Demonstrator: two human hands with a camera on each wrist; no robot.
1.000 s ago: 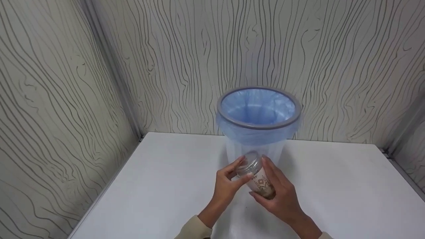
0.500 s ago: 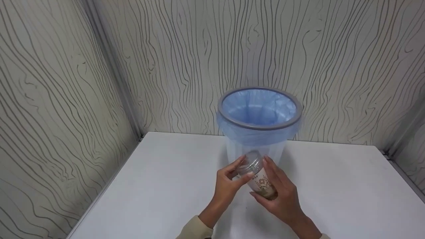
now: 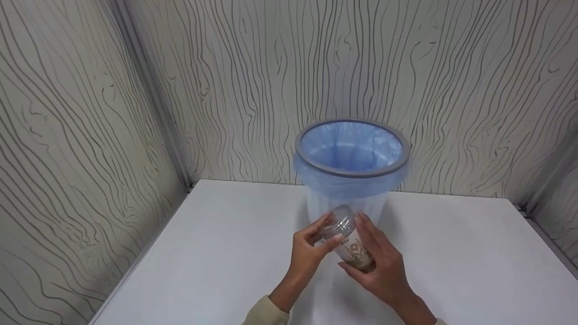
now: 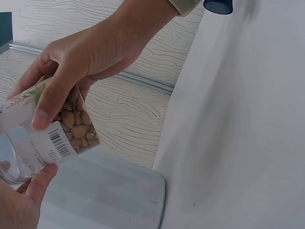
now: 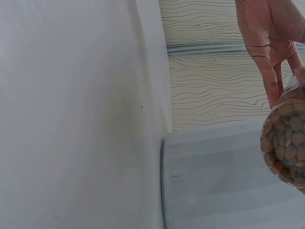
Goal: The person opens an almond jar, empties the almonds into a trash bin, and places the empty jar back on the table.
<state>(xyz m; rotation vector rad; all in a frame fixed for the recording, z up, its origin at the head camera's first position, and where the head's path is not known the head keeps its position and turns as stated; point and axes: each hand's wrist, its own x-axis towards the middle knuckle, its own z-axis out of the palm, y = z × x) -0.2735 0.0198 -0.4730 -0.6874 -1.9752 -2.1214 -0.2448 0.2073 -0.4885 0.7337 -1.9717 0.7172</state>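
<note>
Above the table (image 3: 216,253), fingers (image 3: 371,235) partly hide a jar (image 3: 353,249).

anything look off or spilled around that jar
One small oddity: a tiny dark speck on the white table; too small to identify. The jar is tilted, but the left hand and right hand hold it that way. No spilled almonds show; those visible are inside.

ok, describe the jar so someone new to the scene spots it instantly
On the white table stands a bin with a blue liner. In front of it, the clear jar is held tilted between the left hand and right hand. Unlike the bin, it has a flower-printed label and brown almonds inside.
</note>
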